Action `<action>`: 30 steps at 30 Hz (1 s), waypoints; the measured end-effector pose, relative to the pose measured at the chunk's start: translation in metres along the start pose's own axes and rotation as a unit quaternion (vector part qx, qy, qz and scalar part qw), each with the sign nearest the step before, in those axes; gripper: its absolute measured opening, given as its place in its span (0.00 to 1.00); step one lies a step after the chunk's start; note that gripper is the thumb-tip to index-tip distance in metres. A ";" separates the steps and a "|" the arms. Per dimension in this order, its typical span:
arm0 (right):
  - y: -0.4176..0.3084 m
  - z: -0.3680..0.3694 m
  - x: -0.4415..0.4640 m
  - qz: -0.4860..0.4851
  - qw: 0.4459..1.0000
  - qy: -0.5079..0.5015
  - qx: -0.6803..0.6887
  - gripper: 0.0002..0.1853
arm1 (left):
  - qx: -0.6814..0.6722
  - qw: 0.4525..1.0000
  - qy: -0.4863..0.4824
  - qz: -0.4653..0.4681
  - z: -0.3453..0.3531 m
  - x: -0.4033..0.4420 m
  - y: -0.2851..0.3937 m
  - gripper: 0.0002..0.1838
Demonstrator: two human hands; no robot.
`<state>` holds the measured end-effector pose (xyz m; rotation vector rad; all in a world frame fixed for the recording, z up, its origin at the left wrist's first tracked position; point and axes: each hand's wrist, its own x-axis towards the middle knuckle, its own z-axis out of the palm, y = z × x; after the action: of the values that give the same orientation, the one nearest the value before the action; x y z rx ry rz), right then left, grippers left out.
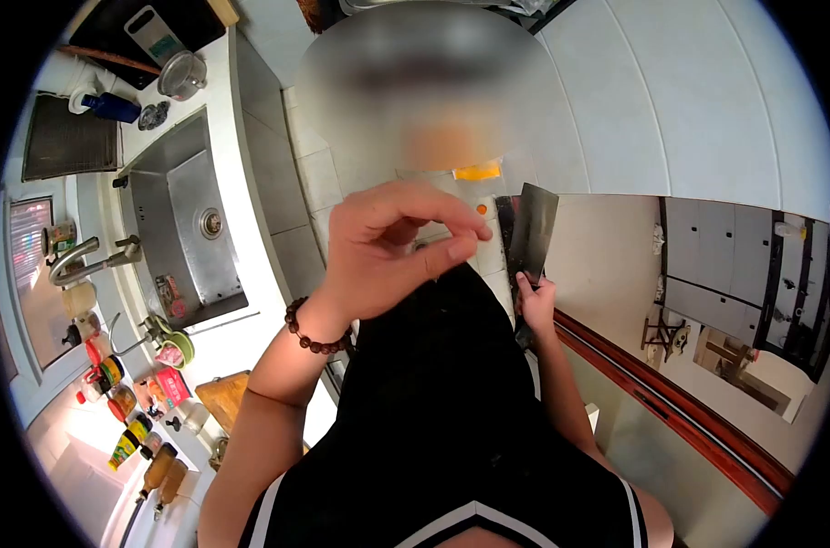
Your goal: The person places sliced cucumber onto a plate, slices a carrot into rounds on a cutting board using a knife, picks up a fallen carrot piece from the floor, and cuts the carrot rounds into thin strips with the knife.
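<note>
**1 cleaver [535,228] in the right hand [536,300], left hand [388,242] curled in mid-air**

Here's the count, nearest first: 1 black top [438,384], 2 hands reaching past it, 1 bracelet [316,344] of dark beads on the left wrist, and that 1 cleaver. Over on the left, 1 wooden board [221,398] on the counter [227,183], then 1 green bowl [185,349] by the corner of 1 steel sink [179,196].

Now the room to move! The counter's front edge runs well left of the left hand, with pale tiled floor [313,172] between. Tighter at right: a red-brown rail [671,416] starts just beside the right wrist.

And the pose! Right fingers wrap the handle, blade angled away from the body. The left hand arches, thumb and forefinger meeting at the tips; whether they pinch anything, I honestly can't tell from here.
</note>
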<state>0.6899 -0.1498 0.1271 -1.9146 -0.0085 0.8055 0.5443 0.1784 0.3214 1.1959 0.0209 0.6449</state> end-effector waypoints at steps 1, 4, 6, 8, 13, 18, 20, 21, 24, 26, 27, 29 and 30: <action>0.000 -0.003 0.001 -0.004 1.000 -0.004 -0.006 0.16 | 0.028 0.999 0.004 -0.025 0.000 0.000 -0.003 0.05; 0.015 -0.017 0.015 -0.022 0.999 -0.021 -0.036 0.16 | 0.059 0.990 0.078 -0.099 0.011 0.001 -0.011 0.02; 0.025 -0.031 0.033 -0.015 0.996 -0.029 -0.079 0.14 | 0.066 0.982 0.118 -0.131 0.008 -0.002 -0.041 0.03; 0.032 -0.046 0.054 -0.051 0.981 -0.016 -0.186 0.13 | 0.070 0.970 0.160 -0.167 -0.001 -0.011 -0.084 0.04; 0.051 -0.099 0.123 -0.113 0.968 -0.103 -0.198 0.14 | -0.009 0.908 0.229 -0.351 0.001 -0.037 -0.173 0.17; 0.044 -0.146 0.168 0.039 0.975 -0.166 -0.142 0.16 | -0.084 0.946 0.232 -0.210 0.078 -0.023 -0.201 0.27; 0.037 -0.167 0.177 0.058 0.974 -0.181 -0.125 0.18 | -0.066 0.951 0.235 -0.189 0.109 -0.009 -0.200 0.29; 0.042 -0.180 0.182 0.062 0.972 -0.190 -0.127 0.18 | -0.049 0.960 0.225 -0.161 0.123 -0.003 -0.197 0.30; 0.030 -0.195 0.178 0.084 0.968 -0.205 -0.116 0.19 | -0.049 0.972 0.197 -0.120 0.156 0.015 -0.179 0.33; 0.028 -0.197 0.174 0.074 0.970 -0.201 -0.114 0.19 | -0.061 0.982 0.154 -0.093 0.168 0.020 -0.159 0.36; 0.027 -0.195 0.173 0.068 0.972 -0.191 -0.115 0.18 | -0.055 0.983 0.152 -0.090 0.172 0.023 -0.149 0.36; 0.028 -0.193 0.169 0.052 0.975 -0.190 -0.100 0.19 | -0.149 0.973 0.155 -0.080 0.182 0.028 -0.133 0.38; 0.024 -0.190 0.167 0.039 0.978 -0.186 -0.088 0.19 | -0.201 0.966 0.145 -0.070 0.183 0.029 -0.128 0.41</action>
<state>0.9134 -0.2562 0.0692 -1.9092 -0.2417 1.2436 0.6895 0.0086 0.2906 0.6965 0.2106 0.6578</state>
